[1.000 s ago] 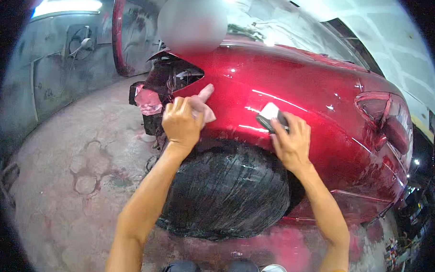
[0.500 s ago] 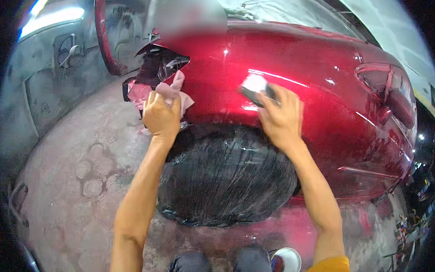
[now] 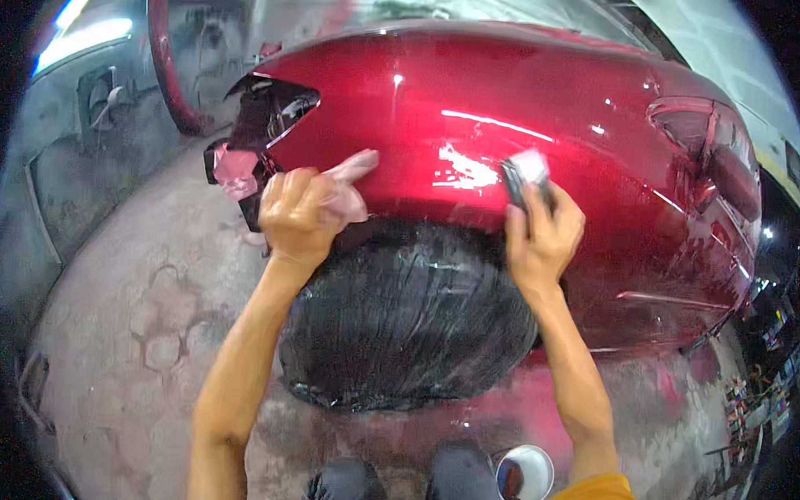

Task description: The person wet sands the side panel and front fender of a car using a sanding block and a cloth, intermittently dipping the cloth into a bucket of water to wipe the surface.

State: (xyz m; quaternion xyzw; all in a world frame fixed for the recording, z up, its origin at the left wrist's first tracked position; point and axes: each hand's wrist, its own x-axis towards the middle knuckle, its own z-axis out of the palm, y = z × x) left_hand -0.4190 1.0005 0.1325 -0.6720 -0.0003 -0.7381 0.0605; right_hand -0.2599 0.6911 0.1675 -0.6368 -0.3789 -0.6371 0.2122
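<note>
My left hand (image 3: 297, 216) is closed around a crumpled pale pink cloth (image 3: 353, 188), which sticks out toward the right beside the red car fender (image 3: 369, 117). In my right hand (image 3: 546, 236) is a small dark block (image 3: 514, 176) with a pale, shiny top, its exact kind unclear. Thumb and fingers grip the block's sides, and it lies against the glossy fender above the wheel arch. A bright, ragged reflection (image 3: 466, 168) shows on the paint just left of the block. Black plastic sheeting covers the wheel (image 3: 406, 330) below my hands.
An open headlight gap (image 3: 281, 112) with dark parts is at the fender's left end, near pink masking (image 3: 237, 171). A white bucket (image 3: 544, 477) with a reddish-brown item inside stands by my knees. A red curved part (image 3: 164, 61) hangs against the left wall.
My right hand has moved right along the fender with the block. My left hand and the cloth have shifted slightly down. The blurred shape behind the fender is gone from view.
</note>
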